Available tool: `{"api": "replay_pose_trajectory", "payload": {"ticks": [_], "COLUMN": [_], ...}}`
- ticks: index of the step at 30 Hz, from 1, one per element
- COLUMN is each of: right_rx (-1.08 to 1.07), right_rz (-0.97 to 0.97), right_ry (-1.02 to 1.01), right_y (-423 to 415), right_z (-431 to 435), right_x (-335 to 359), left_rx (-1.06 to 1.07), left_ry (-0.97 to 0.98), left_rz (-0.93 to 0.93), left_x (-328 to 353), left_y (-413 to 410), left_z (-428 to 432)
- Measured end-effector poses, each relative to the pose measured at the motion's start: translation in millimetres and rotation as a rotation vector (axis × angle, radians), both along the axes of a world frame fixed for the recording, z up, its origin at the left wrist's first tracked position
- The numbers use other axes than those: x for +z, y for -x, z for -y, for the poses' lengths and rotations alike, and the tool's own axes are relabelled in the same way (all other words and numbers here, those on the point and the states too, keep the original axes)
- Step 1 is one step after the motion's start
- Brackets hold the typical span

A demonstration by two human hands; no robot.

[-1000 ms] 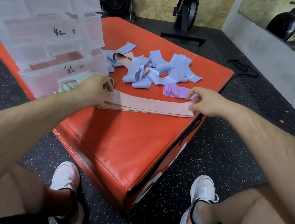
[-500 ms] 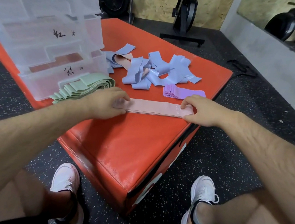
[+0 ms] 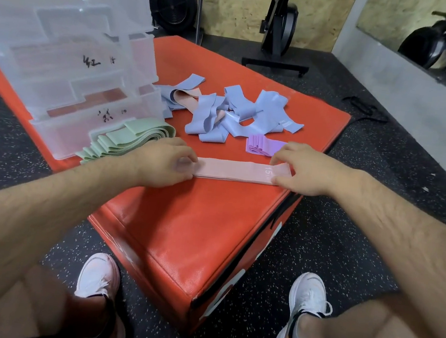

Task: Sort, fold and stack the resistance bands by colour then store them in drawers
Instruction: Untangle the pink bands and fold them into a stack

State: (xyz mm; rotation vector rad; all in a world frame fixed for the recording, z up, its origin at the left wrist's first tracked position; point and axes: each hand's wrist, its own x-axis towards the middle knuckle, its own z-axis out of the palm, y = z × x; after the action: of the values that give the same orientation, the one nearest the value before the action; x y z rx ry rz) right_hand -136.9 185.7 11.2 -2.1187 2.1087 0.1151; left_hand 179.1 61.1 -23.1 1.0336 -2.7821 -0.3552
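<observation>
The pink bands (image 3: 233, 170) lie flat as a thin stack on the near right part of the tabletop (image 3: 195, 235). The left hand (image 3: 161, 162) grips their left end with curled fingers, and the right hand (image 3: 302, 169) pinches their right end between thumb and forefinger. I think the main risk is that the layers slide apart when the stack is folded, because only the ends are held and the middle is free. The right end is also just beside the tabletop's edge, so a small pull to the right could drop it over. The purple bands (image 3: 260, 144) lie just beyond the right hand and could be pushed out of order by a careless knuckle. Some pink pieces are mixed into the loose blue bands (image 3: 236, 112) farther away, and these could be forgotten. The clear drawers (image 3: 75, 68) stand at the far left (each front has a handwritten mark that I cannot read). A reddish colour shows through the plastic, but I cannot tell if this is bands inside or the tabletop behind. The green bands (image 3: 125, 138) lie outside, touching the front of the lowest drawer, where they may block it.
</observation>
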Motion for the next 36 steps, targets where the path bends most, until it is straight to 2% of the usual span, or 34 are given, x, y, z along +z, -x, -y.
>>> {"api": "replay_pose_trajectory", "payload": {"ticks": [3, 6, 10, 12, 14, 16, 21, 27, 33, 36], "right_rx": [0.014, 0.105, 0.311, 0.426, 0.406, 0.289, 0.139, -0.042, -0.142, -0.123], "right_rz": [0.026, 0.044, -0.136, -0.204, -0.142, -0.073, -0.051, 0.123, 0.207, 0.247], "right_ry": [0.03, 0.167, 0.458, 0.514, 0.504, 0.484, 0.477, 0.202, 0.073, 0.09], "right_y": [-16.8, -36.9, -70.4, -77.3, -76.6, -77.9, -82.9, -67.5, -59.8, -66.6], "right_z": [5.0, 7.9, -5.3, -13.4, -8.9, 4.7, 59.1, 116.9, 138.0, 146.4], "right_x": [11.2, 21.8, 24.0, 25.3, 29.0, 34.7, 42.6, 36.9, 15.0, 10.0], "left_rx": [0.003, 0.0, -0.029, -0.044, -0.024, -0.003, 0.07, 0.118, 0.16, 0.188], "left_ry": [0.0, 0.039, 0.101, 0.108, 0.095, 0.065, 0.056, 0.05, 0.095, 0.186], "left_rz": [-0.012, -0.044, -0.121, -0.14, -0.169, -0.185, -0.161, -0.134, -0.006, 0.105], "left_x": [10.5, 23.3, 34.8, 39.1, 40.7, 38.7, 37.3, 16.7, 6.4, 4.3], "left_y": [9.2, 19.3, 28.0, 32.0, 35.2, 38.9, 61.8, 101.8, 120.8, 117.8], "left_z": [-5.9, -11.7, -16.6, -15.7, -12.7, -4.9, 36.7, 88.1, 107.5, 105.1]}}
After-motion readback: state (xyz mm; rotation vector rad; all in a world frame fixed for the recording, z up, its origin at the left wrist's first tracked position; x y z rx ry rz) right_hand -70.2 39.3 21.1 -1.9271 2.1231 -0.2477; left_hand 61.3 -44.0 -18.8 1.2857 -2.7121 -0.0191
